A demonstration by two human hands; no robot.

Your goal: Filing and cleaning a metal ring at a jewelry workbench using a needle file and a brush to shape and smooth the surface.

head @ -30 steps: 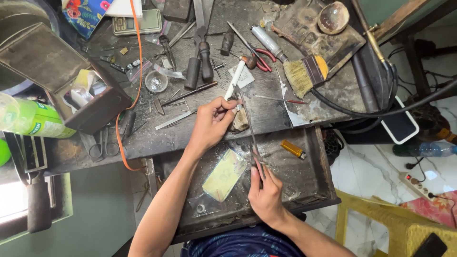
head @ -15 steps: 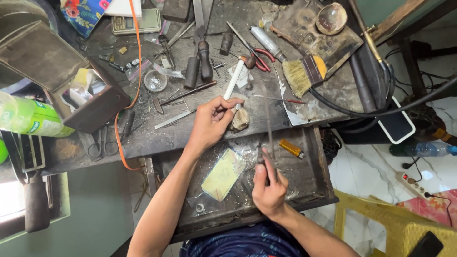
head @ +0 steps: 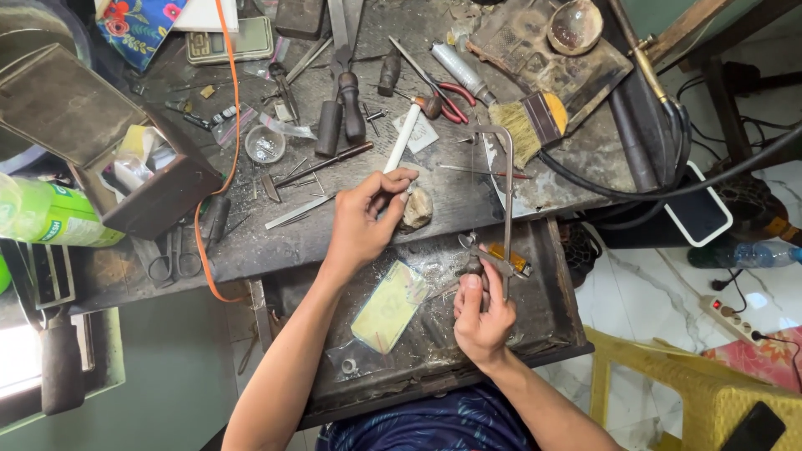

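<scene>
My left hand (head: 365,224) rests on the front edge of the cluttered workbench (head: 493,192), fingers pinched on something small that I cannot make out, right beside a pale stone-like lump (head: 417,209). My right hand (head: 483,315) grips the handle of a jeweller's saw (head: 504,196) over the open drawer (head: 551,313). The saw's metal frame stands up and away from me, reaching over the bench. A yellow-green plastic card (head: 389,306) lies in the drawer below my left wrist.
Pliers, files, a brush (head: 532,122), a white tube and a small glass dish (head: 265,144) litter the bench. An open brown box (head: 100,138) sits at left with a green bottle (head: 50,217). A phone (head: 698,213), cables, a power strip and a yellow stool lie right.
My right hand has turned the saw so its frame now stands clearly over the bench edge. My left hand has stayed by the stone-like lump.
</scene>
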